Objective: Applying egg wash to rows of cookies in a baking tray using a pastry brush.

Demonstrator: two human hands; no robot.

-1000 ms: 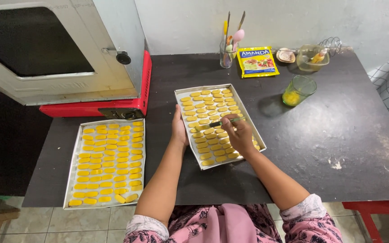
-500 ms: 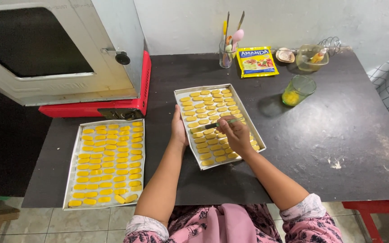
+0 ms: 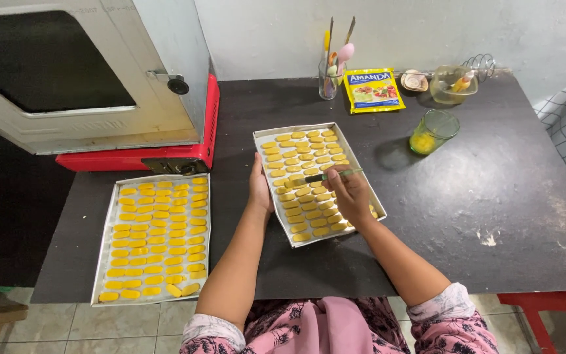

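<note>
On the dark table [image 3: 492, 196], a metal baking tray [image 3: 276, 203] filled with rows of small yellow oblong dough pieces lies right under both hands, tilted a little against the table's edge. Over its lower right part, the right hand [image 3: 350, 196] is closed in a pinch around a thin green-handled brush [image 3: 325, 176], whose tip points left and rests on the pieces near the tray's middle. At the tray's left rim, the left hand [image 3: 259, 190] curls its fingers over the edge and grips it. The tray is shallow, rectangular and dull silver; the pieces look smooth and glossy. A second tray [image 3: 103, 255] of the same kind, packed with brighter yellow pieces, lies well apart at the table's left front. Behind it stands a grey oven [image 3: 165, 78] with a dark glass door on a red base. A short glass [image 3: 432, 131] with yellow liquid stands near the first tray's right, and a yellow packet [image 3: 373, 90] and a jar of utensils [image 3: 329, 75] sit by the wall.
</note>
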